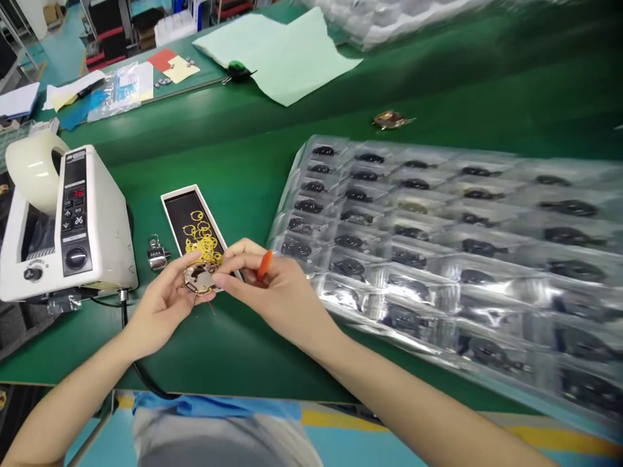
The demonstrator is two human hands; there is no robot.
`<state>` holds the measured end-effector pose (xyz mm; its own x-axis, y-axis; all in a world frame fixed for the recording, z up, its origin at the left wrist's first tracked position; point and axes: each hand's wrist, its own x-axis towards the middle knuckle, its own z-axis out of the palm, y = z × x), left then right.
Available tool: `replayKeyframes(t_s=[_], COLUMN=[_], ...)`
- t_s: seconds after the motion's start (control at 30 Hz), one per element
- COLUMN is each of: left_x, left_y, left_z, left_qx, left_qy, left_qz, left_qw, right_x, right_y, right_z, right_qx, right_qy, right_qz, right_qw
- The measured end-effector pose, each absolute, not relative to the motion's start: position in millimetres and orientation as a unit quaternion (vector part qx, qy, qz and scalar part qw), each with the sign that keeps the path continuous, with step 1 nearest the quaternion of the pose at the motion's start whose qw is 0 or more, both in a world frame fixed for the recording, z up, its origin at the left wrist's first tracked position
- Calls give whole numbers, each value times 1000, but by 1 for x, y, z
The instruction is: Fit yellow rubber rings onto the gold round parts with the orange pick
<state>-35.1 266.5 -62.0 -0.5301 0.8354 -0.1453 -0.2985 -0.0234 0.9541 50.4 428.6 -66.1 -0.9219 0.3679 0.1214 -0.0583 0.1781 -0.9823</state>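
My left hand (163,311) is closed on the edge of a round, gold-rimmed part (198,279) that looks like a watch movement, with a thin red strand below it. My right hand (265,285) meets it from the right, thumb and forefinger pinched at its face. An orange tool handle (265,265) sticks up between the right hand's fingers; its working end is hidden. Just behind both hands, a white-edged box (180,211) with a dark inside holds several thin yellow rings (200,241). Left of the box lies a small metal piece (156,254).
A white tape dispenser (104,220) stands at the left, its black cable hanging over the table edge. A large clear tray (311,146) of dark round parts covers the right side. Farther back lie another gold part (389,119) and a pale green sheet (292,58).
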Motion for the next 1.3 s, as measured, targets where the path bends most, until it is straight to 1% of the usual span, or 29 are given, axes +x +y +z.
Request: replayKeyframes(t_s=[0.3, 0.6, 0.8, 0.93, 1.07, 1.17, 1.3], left_x=[-31, -28, -27, -25, -22, -21, -18], left_y=[268, 271, 273, 274, 277, 277, 275], left_z=[-62, -63, -61, -63, -66, -66, -68], left_qx=[266, 260, 246, 239, 212, 191, 190], left_qy=[597, 600, 608, 619, 647, 652, 650], left_qz=[627, 625, 623, 633, 642, 652, 659], left_qw=[423, 427, 425, 398, 351, 336, 327], right_x=[49, 50, 52, 55, 57, 57, 55], right_y=[421, 422, 418, 413, 409, 408, 411], right_z=[-67, -66, -69, -74, -78, -78, -75], right_qx=[-136, -118, -127, -135, -117, -129, -93], right_qy=[-754, -782, -794, -814, -847, -859, -856], right_qz=[621, 589, 564, 529, 467, 434, 476], right_qw=[167, 166, 190, 197, 224, 239, 180])
